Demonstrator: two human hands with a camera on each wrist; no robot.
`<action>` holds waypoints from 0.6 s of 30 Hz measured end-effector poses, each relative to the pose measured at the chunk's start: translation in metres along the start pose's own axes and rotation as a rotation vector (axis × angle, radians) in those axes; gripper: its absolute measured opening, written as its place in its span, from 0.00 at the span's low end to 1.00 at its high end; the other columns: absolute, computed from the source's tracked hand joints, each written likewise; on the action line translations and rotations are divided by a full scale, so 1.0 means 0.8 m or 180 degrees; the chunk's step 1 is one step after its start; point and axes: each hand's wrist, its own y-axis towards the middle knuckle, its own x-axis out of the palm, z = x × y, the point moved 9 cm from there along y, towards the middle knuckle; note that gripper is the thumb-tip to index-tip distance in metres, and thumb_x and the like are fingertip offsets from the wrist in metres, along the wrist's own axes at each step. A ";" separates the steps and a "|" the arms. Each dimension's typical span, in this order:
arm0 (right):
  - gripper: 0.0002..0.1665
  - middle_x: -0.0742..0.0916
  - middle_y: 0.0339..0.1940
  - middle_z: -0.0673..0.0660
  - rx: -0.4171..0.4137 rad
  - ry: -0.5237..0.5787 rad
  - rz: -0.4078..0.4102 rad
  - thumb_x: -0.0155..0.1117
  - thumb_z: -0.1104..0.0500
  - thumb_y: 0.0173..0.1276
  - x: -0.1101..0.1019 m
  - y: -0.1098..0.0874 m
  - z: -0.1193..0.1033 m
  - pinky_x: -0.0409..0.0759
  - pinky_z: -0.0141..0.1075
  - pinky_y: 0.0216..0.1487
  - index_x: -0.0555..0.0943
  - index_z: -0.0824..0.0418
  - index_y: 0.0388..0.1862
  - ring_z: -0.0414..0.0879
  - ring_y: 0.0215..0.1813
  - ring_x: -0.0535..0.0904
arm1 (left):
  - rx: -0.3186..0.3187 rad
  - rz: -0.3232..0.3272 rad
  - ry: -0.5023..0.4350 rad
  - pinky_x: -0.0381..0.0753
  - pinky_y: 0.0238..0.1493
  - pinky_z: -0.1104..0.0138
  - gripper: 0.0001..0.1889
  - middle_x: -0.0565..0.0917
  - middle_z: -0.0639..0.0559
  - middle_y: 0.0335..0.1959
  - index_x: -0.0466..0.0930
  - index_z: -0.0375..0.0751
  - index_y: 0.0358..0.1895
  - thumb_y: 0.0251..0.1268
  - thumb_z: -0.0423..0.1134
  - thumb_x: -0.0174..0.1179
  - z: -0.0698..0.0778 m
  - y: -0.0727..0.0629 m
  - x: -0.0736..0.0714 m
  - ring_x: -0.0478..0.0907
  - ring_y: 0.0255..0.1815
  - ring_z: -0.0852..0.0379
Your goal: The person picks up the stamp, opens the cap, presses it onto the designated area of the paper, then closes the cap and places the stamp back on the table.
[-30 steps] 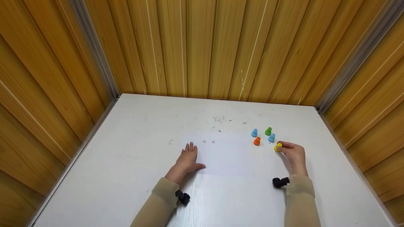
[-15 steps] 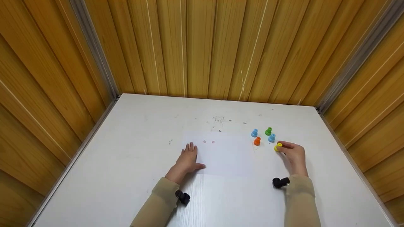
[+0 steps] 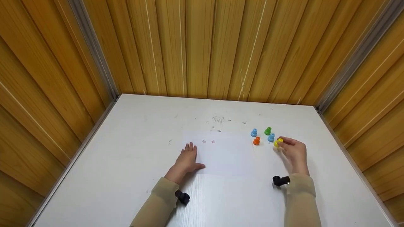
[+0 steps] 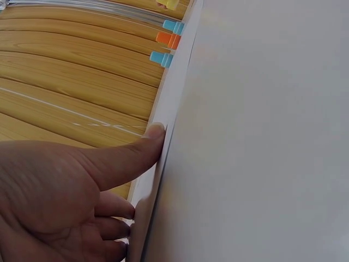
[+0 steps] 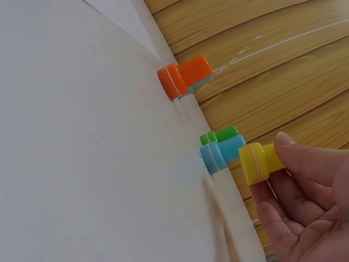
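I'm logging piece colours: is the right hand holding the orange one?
No, the right hand pinches the yellow piece, while the orange piece stands on the white table.

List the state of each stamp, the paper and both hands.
Yellow stamp: held off the table.
Orange stamp: upright on the table.
Left blue stamp: upright, not held.
Right blue stamp: upright, not held.
Green stamp: upright, not held.
Paper: lying on the table, marked.
Left hand: resting at the paper's left side.
Right hand: pinching the yellow stamp.
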 end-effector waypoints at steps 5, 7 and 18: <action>0.29 0.81 0.71 0.57 -0.0209 -0.0127 0.0065 0.71 0.57 0.71 -0.002 -0.008 -0.015 0.82 0.21 0.56 0.79 0.58 0.70 0.38 0.59 0.79 | 0.0018 0.0012 0.0002 0.52 0.85 0.47 0.52 0.52 0.28 0.82 0.57 0.25 0.78 0.60 0.53 0.74 0.001 -0.001 -0.002 0.47 0.85 0.35; 0.29 0.85 0.64 0.53 -0.0278 -0.0035 0.0069 0.71 0.58 0.71 -0.001 -0.012 -0.020 0.82 0.20 0.55 0.79 0.59 0.69 0.36 0.56 0.80 | 0.0024 0.0002 0.0003 0.52 0.85 0.47 0.52 0.52 0.28 0.82 0.57 0.25 0.78 0.60 0.53 0.74 0.001 -0.001 -0.002 0.48 0.85 0.35; 0.30 0.86 0.42 0.35 -0.0464 0.0111 0.0001 0.73 0.58 0.69 0.007 -0.027 -0.044 0.82 0.17 0.51 0.79 0.60 0.69 0.31 0.51 0.80 | 0.0024 0.0007 -0.0011 0.53 0.85 0.47 0.53 0.53 0.28 0.82 0.57 0.25 0.78 0.59 0.53 0.75 0.001 0.000 -0.003 0.48 0.85 0.34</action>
